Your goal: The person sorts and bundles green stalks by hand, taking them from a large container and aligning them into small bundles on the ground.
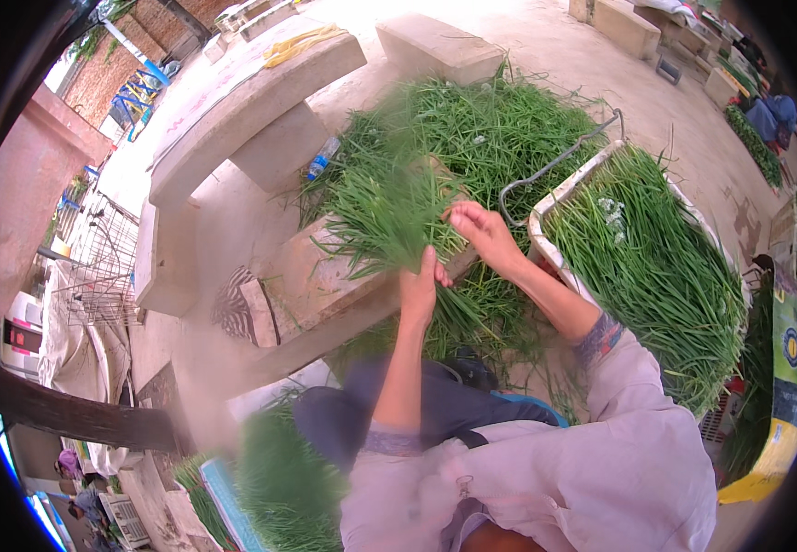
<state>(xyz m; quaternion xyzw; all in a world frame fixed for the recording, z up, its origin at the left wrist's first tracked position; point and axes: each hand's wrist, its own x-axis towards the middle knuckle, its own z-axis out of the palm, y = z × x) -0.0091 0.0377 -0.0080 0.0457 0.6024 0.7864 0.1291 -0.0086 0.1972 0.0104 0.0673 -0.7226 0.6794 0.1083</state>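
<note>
My left hand (420, 283) is closed around a bunch of long green stalks (385, 221), whose tops fan out over a low stone bench (329, 283). To its right, my right hand (478, 231) has its thumb and fingers together at the edge of the bunch; whether a stalk is between them cannot be told. A large heap of the same greens (509, 138) lies behind the bench and around it. Right of my hands, a white foam box (556, 200) is packed with green stalks (647, 276), with small white flowers among them. Part of the view is blurred.
A stone table (260, 96) with a yellow cloth (302, 45) stands at the upper left. A plastic bottle (322, 159) lies near the heap. A striped cloth item (243, 307) lies by the bench. More greens (288, 476) are at the lower left. Other people are at the far edges.
</note>
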